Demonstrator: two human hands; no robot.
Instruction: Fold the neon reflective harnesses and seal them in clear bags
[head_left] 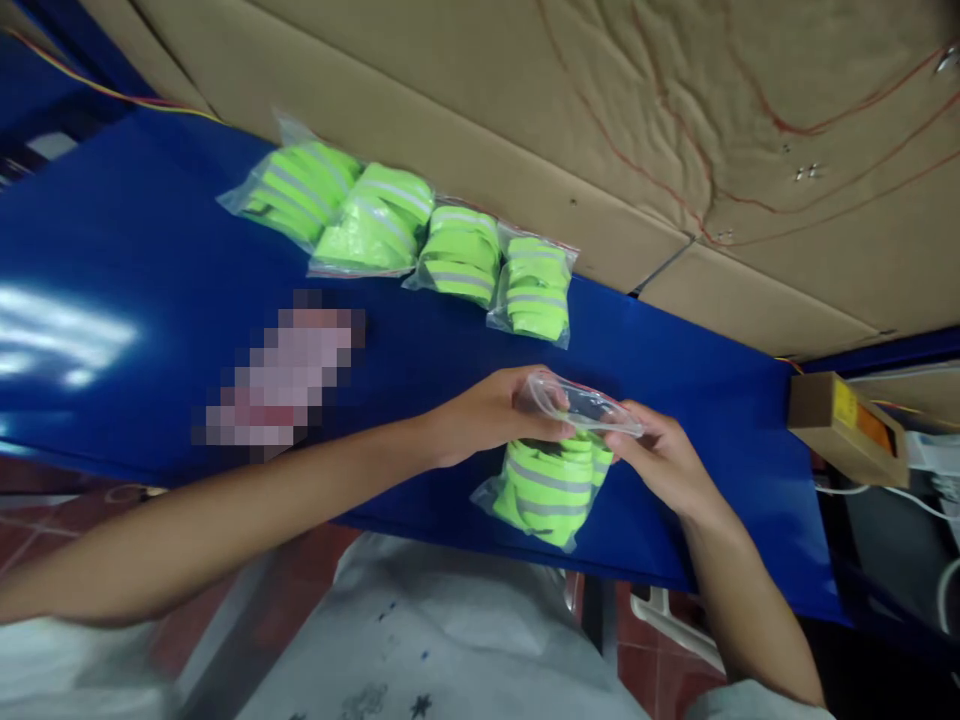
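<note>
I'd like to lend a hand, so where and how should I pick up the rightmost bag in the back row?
Probably around the middle of the rightmost bag, squeezing the lime-green bundle inside, coming from its right or near side. The bundle is bulky there, while loose clear film sticks out at the edges. A neighbouring bag sits close on its left, and cardboard stands behind.

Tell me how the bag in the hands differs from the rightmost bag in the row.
The held bag is gripped by the left hand and right hand; the rightmost row bag lies untouched on the blue table. The held bag's mouth gapes open; the rightmost row bag's looks flat. Both are clear plastic and hold neon-green bands with grey stripes.
</note>
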